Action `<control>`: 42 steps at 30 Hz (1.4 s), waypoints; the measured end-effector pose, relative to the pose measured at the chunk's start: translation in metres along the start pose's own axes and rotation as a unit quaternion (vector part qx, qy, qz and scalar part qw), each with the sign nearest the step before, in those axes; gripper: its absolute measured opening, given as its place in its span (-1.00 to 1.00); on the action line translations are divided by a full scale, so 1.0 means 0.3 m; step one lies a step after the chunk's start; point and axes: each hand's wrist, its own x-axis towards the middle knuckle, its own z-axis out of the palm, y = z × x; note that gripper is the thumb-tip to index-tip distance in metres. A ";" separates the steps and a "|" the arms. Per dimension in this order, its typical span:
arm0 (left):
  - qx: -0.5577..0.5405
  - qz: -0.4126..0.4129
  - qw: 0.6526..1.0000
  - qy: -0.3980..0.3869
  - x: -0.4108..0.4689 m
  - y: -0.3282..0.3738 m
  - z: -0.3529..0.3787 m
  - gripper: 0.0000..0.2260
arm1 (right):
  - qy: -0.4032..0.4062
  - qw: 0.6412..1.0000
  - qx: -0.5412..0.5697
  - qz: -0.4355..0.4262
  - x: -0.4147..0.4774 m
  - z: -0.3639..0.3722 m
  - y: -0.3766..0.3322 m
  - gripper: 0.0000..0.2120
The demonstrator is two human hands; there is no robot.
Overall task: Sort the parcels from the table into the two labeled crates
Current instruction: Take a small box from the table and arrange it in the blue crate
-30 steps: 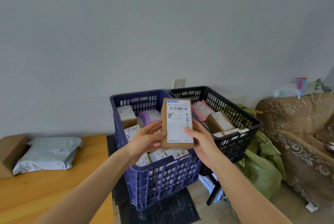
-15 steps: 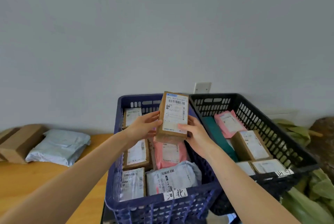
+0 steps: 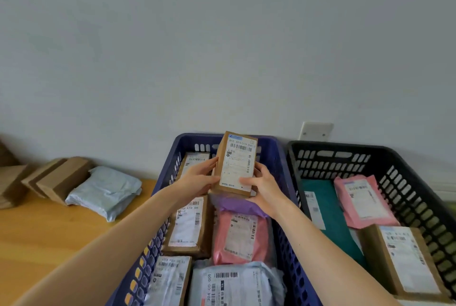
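Observation:
A small brown cardboard parcel [image 3: 235,165] with a white shipping label stands tilted above the far half of the blue crate [image 3: 283,219]. My left hand [image 3: 199,177] holds its left edge and my right hand [image 3: 261,187] grips its lower right corner, thumb on the label. Below it the blue crate holds several parcels: brown boxes, a purple bag [image 3: 237,204], a pink bag [image 3: 240,236] and a grey bag. The black crate [image 3: 419,197] to the right holds a green parcel [image 3: 328,212], a pink bag [image 3: 362,200] and a brown box [image 3: 404,258].
On the wooden table [image 3: 44,239] at the left lie a grey poly bag [image 3: 106,191] and brown cardboard boxes [image 3: 56,177] against the wall. A white wall socket [image 3: 314,131] sits behind the crates.
The view has closed in on the crates and tipped down. Both hands have carried the brown parcel forward and lower, over the blue crate's far half.

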 end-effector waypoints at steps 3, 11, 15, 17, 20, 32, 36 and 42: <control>0.051 -0.003 0.998 0.020 0.052 -0.009 -0.010 -0.43 | -0.011 1.000 0.012 0.012 0.066 -0.026 0.019 -0.34; 0.189 0.000 0.982 0.012 0.172 -0.045 -0.035 -0.41 | -0.021 0.998 0.033 0.052 0.193 -0.093 0.078 -0.37; 0.199 -0.013 0.980 0.022 0.205 -0.075 -0.048 -0.42 | -0.017 0.998 0.012 0.060 0.236 -0.097 0.094 -0.38; 0.195 -0.021 0.980 0.018 0.221 -0.091 -0.049 -0.42 | -0.014 0.998 -0.003 0.063 0.246 -0.096 0.097 -0.41; 0.177 -0.037 0.983 0.016 0.238 -0.111 -0.045 -0.43 | -0.002 0.997 -0.027 0.069 0.250 -0.091 0.103 -0.45; 0.131 -0.018 0.987 0.096 0.278 -0.144 -0.068 -0.50 | 0.028 0.982 -0.173 0.066 0.306 -0.039 0.109 -0.43; 0.348 0.070 0.923 0.147 0.287 -0.143 -0.072 -0.68 | 0.045 0.986 -0.141 0.077 0.310 -0.036 0.146 -0.50; 0.514 0.086 0.851 0.074 0.298 -0.204 -0.060 -0.60 | 0.043 0.982 -0.157 0.093 0.326 -0.018 0.205 -0.72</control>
